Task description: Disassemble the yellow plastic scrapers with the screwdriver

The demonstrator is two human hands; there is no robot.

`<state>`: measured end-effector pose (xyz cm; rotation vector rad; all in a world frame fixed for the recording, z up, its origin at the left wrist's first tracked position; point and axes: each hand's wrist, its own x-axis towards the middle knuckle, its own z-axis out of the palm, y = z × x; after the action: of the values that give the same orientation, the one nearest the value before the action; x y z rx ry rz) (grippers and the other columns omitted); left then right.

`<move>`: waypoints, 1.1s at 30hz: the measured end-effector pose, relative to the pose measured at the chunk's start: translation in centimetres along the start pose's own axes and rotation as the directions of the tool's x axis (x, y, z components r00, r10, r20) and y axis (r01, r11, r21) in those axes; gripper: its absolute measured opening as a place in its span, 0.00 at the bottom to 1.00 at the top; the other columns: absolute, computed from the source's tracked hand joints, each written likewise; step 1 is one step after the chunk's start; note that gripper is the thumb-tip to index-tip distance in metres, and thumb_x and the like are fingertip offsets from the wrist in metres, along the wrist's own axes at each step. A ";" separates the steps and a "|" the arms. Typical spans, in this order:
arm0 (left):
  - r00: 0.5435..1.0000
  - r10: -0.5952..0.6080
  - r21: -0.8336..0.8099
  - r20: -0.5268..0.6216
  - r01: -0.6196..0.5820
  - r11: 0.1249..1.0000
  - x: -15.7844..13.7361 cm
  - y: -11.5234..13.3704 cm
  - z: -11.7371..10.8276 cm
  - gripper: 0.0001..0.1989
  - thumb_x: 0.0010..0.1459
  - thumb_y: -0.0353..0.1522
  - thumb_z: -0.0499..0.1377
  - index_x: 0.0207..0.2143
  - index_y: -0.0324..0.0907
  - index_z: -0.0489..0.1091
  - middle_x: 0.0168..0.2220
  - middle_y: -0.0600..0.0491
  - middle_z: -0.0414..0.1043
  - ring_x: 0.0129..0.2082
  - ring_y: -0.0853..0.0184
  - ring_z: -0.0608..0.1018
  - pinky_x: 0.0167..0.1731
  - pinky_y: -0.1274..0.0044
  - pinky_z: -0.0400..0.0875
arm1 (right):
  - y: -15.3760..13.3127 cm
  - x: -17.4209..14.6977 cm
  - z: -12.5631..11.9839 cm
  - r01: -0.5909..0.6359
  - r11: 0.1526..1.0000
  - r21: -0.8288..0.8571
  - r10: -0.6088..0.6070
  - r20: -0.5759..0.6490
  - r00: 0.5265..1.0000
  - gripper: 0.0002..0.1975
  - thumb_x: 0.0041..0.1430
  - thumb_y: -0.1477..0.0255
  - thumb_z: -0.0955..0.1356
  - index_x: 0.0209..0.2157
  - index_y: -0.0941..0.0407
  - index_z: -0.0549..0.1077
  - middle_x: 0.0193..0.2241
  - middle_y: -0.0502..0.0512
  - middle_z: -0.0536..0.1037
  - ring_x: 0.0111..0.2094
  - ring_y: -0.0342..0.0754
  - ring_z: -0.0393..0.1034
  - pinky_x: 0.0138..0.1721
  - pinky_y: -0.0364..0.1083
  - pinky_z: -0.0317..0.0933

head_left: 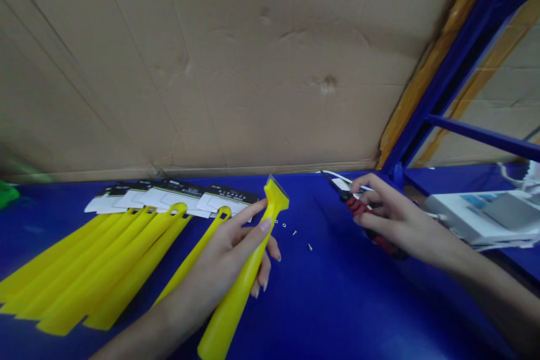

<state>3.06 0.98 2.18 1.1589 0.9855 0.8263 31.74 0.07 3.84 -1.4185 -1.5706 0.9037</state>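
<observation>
My left hand (223, 253) is closed around the yellow handle of a scraper (242, 287), thumb along its top. The scraper is tilted, its wide head pointing up and away, with a thin blade-like edge at the tip. My right hand (392, 216) grips a screwdriver (358, 207) with a red and black handle. Its dark shaft points up and left, apart from the scraper. Between the hands, a small screw (310, 247) and a few other tiny metal parts (284, 225) lie on the blue tabletop (329, 304).
Several yellow handles (105, 270) lie in a row at left, with black-and-white cards (177, 196) at their far ends. Another handle (192, 264) lies beneath my left forearm. A white device (485, 216) with cables stands at right. Cardboard (253, 67) and a blue frame (447, 62) rise behind.
</observation>
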 end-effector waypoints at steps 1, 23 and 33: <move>1.000 -0.019 -0.058 0.024 0.020 0.998 0.0 0.0 -0.1 0.43 0.63 0.45 0.65 0.71 0.38 0.49 0.28 0.53 0.76 0.15 0.72 0.72 0.13 0.83 0.66 | 0.0 -0.2 0.4 0.066 0.986 -0.151 -0.065 0.014 0.998 0.17 0.50 0.72 0.73 0.43 0.48 0.72 0.24 0.42 0.74 0.17 0.43 0.64 0.17 0.40 0.56; 0.849 -0.055 -0.317 0.525 0.256 0.913 0.6 0.0 -0.6 0.17 0.71 0.40 0.55 0.30 0.39 0.69 0.21 0.58 0.63 0.11 0.77 0.65 0.10 0.87 0.58 | -0.2 0.6 2.5 -0.009 0.984 0.179 -0.030 0.215 0.976 0.21 0.56 0.54 0.76 0.39 0.58 0.83 0.26 0.52 0.80 0.27 0.44 0.71 0.29 0.43 0.63; 0.856 -0.152 -0.163 0.494 0.263 0.951 1.9 1.0 -1.1 0.18 0.65 0.46 0.61 0.32 0.41 0.66 0.21 0.59 0.62 0.09 0.77 0.63 0.08 0.85 0.54 | 0.0 1.4 0.4 -0.156 0.974 0.164 0.122 0.202 0.972 0.19 0.48 0.55 0.78 0.26 0.58 0.80 0.18 0.48 0.70 0.21 0.40 0.60 0.22 0.42 0.54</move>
<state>2.64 3.31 2.63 0.9708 0.5736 0.4280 31.29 1.45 3.82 -1.3589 -1.4978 1.2658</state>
